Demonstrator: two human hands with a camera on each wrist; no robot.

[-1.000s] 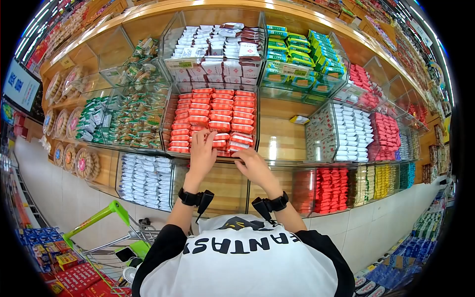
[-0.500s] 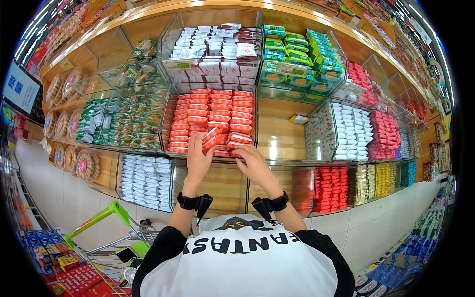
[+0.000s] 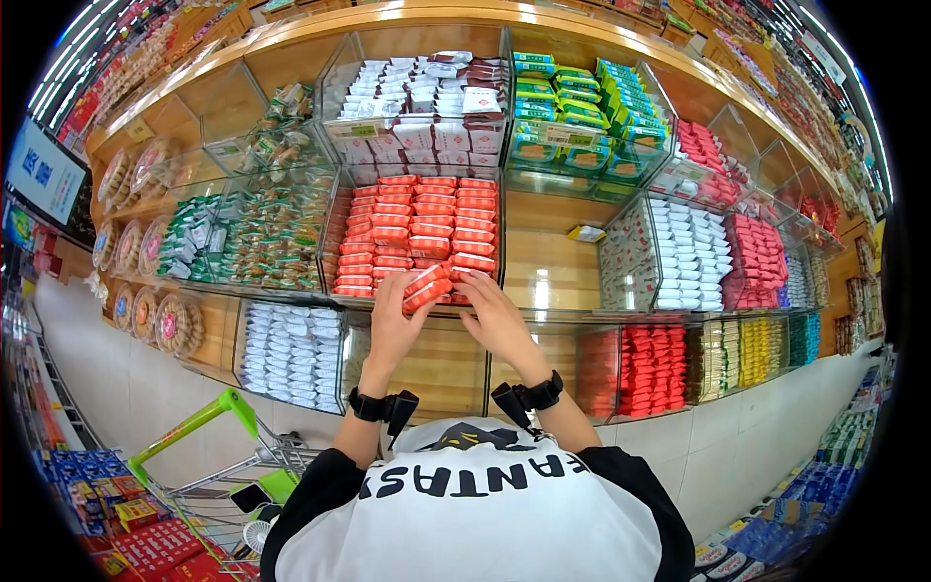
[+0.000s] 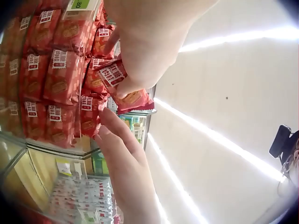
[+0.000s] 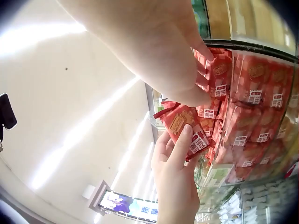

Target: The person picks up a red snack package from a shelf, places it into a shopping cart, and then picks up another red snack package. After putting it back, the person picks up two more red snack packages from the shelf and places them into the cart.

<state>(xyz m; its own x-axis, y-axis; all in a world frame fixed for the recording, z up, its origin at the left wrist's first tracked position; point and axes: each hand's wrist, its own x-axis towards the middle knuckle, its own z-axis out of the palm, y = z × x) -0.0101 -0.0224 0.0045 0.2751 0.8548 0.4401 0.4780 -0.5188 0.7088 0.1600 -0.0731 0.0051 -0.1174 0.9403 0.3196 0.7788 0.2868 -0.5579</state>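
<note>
My left hand (image 3: 393,325) pinches a red wrapped snack packet (image 3: 427,293), tilted up in front of the stacked rows. In the right wrist view, the left thumb lies across that packet (image 5: 180,127), which carries a cookie picture and white lettering. My right hand (image 3: 499,322) is beside it, fingertips on a red packet (image 4: 91,114) at the front right of the stack. Its fingers are extended and lightly bent in the right wrist view. The red packets (image 3: 432,210) fill a clear-walled bin in several layers.
Behind stands a bin of white and brown packets (image 3: 417,92), with green packets (image 3: 572,97) to its right. Mixed snacks (image 3: 281,218) lie left; white packets (image 3: 291,354) sit lower left. A shopping cart with a green handle (image 3: 194,436) stands at lower left.
The left hand first rested on the stack, then lifted a red packet off and drew it slightly towards the body. The right hand stayed at the front right of the stack.
</note>
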